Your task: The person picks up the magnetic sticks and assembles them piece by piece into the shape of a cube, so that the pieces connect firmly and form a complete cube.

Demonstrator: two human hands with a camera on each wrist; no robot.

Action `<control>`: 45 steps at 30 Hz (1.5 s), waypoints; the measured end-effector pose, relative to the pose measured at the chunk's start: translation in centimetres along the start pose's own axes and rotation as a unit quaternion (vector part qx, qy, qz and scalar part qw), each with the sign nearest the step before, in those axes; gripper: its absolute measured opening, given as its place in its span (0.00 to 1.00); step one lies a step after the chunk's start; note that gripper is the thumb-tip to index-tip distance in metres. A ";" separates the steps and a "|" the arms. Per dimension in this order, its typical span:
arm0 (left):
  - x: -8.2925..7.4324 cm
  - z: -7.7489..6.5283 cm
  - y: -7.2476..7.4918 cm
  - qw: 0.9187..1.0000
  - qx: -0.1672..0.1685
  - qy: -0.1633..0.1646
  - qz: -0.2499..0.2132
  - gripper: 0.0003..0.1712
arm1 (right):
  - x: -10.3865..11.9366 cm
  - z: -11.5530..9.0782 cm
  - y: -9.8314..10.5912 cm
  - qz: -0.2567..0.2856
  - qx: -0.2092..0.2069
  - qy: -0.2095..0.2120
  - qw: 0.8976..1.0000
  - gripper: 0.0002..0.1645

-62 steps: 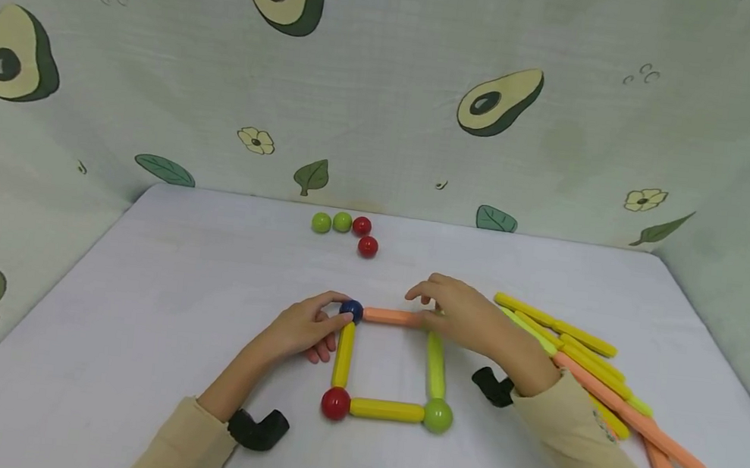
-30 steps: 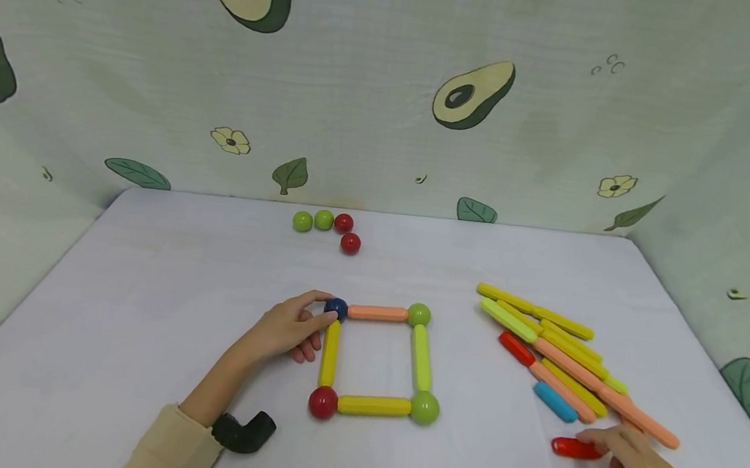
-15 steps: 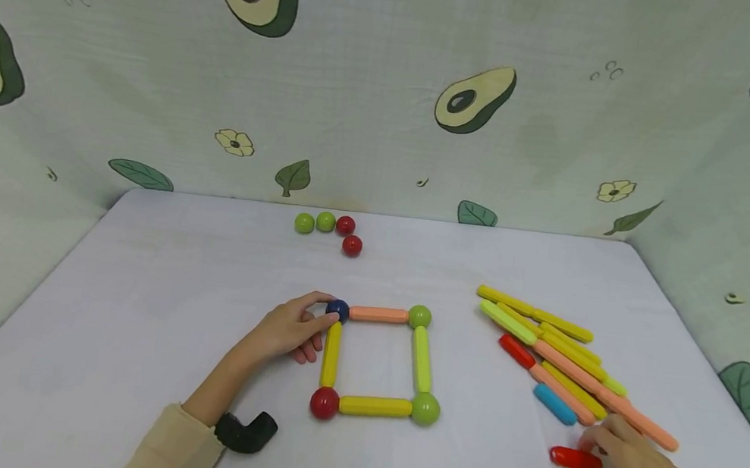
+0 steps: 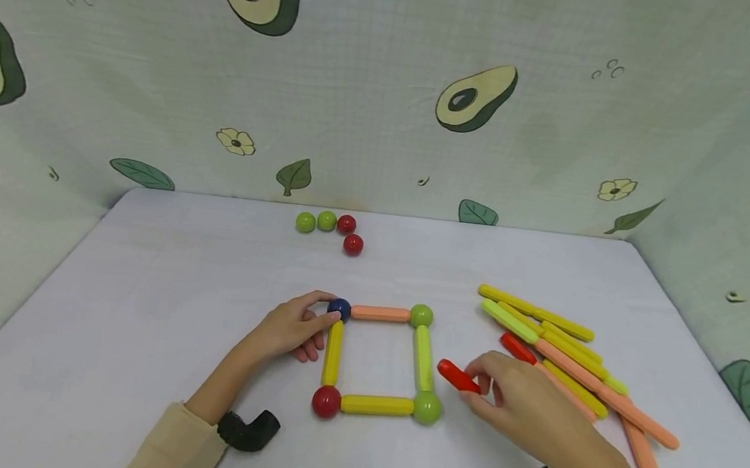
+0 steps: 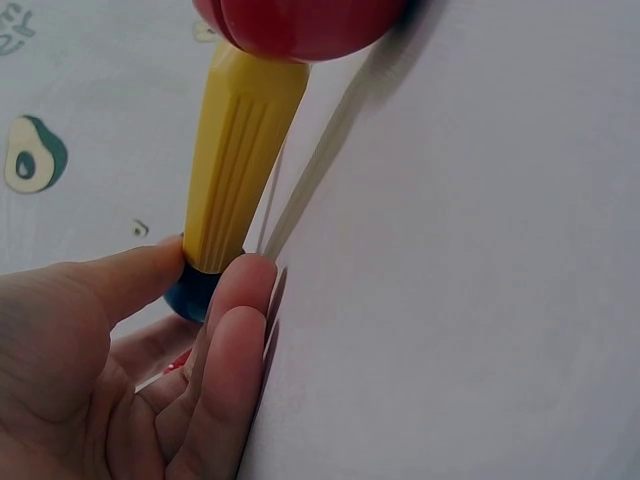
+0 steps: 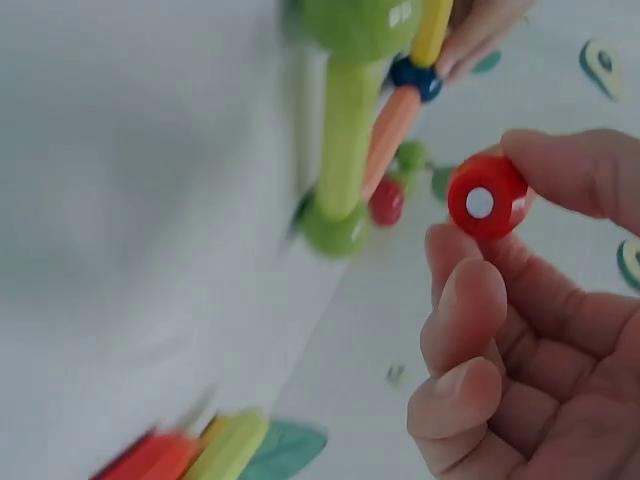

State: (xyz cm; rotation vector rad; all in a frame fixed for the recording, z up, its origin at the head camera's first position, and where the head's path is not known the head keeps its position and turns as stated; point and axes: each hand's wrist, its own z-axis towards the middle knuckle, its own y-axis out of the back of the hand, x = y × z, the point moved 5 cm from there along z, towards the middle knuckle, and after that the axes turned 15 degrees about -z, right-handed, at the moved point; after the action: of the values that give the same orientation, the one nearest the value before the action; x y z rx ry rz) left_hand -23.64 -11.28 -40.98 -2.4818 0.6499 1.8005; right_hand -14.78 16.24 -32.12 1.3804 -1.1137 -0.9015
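Observation:
A square of toy building rods with a ball at each corner lies flat on the table. My left hand (image 4: 289,328) pinches the dark blue ball (image 4: 339,309) at its far left corner, beside the yellow rod (image 5: 232,160). Red (image 4: 326,402) and green (image 4: 427,407) balls mark the near corners; another green ball (image 4: 421,315) is at the far right. My right hand (image 4: 512,397) holds a short red rod (image 4: 458,376) between thumb and fingertips, just right of the square's lime rod (image 4: 423,359). The red rod's end (image 6: 480,203) shows a pale round centre.
Two green balls (image 4: 316,222) and two red balls (image 4: 350,235) sit near the table's back edge. A pile of yellow, lime, orange (image 4: 605,392) and red rods lies at the right, partly behind my right hand and forearm. A patterned cloth (image 4: 374,112) rises behind the table.
My right hand has left the square's far right corner, picked up the red rod at the right and carried it left towards the square. My left hand stays on the blue ball.

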 end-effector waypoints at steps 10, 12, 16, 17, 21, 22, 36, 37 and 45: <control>0.1 0.1 -0.2 1.000 -0.002 0.004 -0.004 0.26 | 5.9 5.6 -0.3 0.074 0.026 0.010 0.997 0.11; 0.1 0.1 -0.2 1.000 -0.002 0.004 -0.004 0.26 | 6.5 6.4 -0.8 0.092 0.034 0.010 0.995 0.10; 0.1 0.1 -0.2 1.000 -0.002 0.005 -0.004 0.26 | 7.4 7.6 -1.4 0.123 0.041 0.030 0.991 0.06; 0.1 0.1 -0.2 1.000 -0.002 0.006 -0.004 0.26 | 7.5 7.9 -1.5 0.128 0.045 0.034 0.990 0.06; 0.0 0.1 -0.2 1.000 0.003 0.006 -0.007 0.26 | 8.0 8.6 -1.6 0.136 0.060 0.031 0.988 0.06; 0.0 0.1 -0.2 1.000 0.005 0.004 -0.007 0.26 | 8.1 8.8 -1.6 0.134 0.064 0.029 0.988 0.06; 0.0 0.1 0.1 0.999 0.025 -0.004 -0.019 0.26 | 9.6 11.3 -1.8 0.080 0.116 0.009 0.990 0.09; 0.0 0.1 0.1 1.000 0.025 -0.004 -0.018 0.26 | 9.6 11.4 -1.9 0.079 0.122 0.007 0.989 0.08; -0.1 0.1 0.1 0.999 0.027 -0.004 -0.017 0.25 | 9.7 11.5 -2.3 0.084 0.148 0.012 0.985 0.09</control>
State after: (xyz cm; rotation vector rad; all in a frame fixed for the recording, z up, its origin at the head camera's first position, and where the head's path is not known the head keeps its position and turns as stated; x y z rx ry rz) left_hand -23.75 -11.32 -40.91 -2.4346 0.6438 1.7565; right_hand -22.86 3.68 -35.09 1.5045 -1.3640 -0.6138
